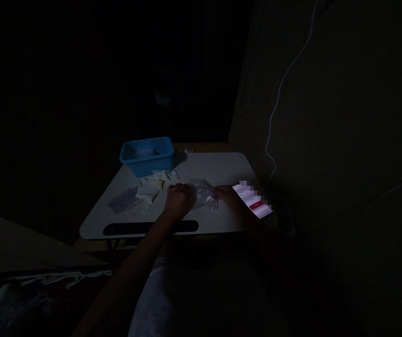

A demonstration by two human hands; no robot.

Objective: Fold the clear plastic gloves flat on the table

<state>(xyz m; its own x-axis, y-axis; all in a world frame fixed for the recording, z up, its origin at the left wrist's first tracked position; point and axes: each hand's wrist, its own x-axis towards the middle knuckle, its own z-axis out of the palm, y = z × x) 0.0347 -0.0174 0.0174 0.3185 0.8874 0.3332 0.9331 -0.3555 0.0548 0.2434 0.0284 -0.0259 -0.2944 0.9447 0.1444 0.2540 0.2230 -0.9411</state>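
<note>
A crinkled clear plastic bag [204,194] is stretched between my two hands above the white table [215,166]. My left hand [180,200] is closed on the bag's left side, its knuckles upward. On the opposite side my right hand [227,195] pinches the bag's edge; its fingers are partly hidden in shadow. Left of my left hand lie a crumpled white cloth or paper [149,189] and a flat, translucent purplish packet [122,200]. What the bag contains, if anything, is too dark to make out.
A blue plastic basin [151,164] stands at the table's back left. Right of my right hand a lit phone [253,201] shows a bright screen. Along the front edge runs a black ledge [148,227]. A white cable [281,89] hangs down the right wall. The room is very dark.
</note>
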